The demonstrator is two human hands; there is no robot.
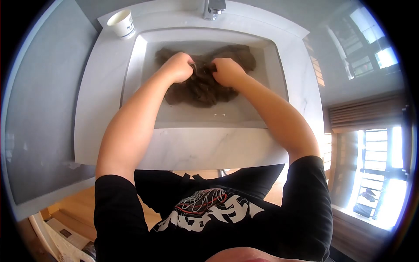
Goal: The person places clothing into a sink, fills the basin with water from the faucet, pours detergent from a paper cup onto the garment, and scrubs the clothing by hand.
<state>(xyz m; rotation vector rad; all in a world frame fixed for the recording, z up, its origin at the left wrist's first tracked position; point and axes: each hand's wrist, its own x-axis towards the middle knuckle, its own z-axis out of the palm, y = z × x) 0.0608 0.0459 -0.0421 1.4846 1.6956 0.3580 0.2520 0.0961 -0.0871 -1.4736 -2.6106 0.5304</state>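
A dark brown piece of cloth (198, 92) lies spread and crumpled in the water of a white rectangular sink (139, 105). My left hand (178, 67) is closed on a fold near the cloth's middle, with the fingertips turned inward. Facing it a short way to the right, my right hand (228, 72) grips another part of the same cloth. Between the two hands the fabric is bunched up. Parts of the cloth reach out beyond both hands toward the back of the sink. What kind of garment or cloth it is, I cannot tell.
A chrome faucet (214, 9) stands behind the sink at the top. On the counter's back left corner is a white paper cup (121, 24) with dark print. The marble-patterned counter (209, 148) has its front edge close to my body. A grey wall (48, 109) borders the left side.
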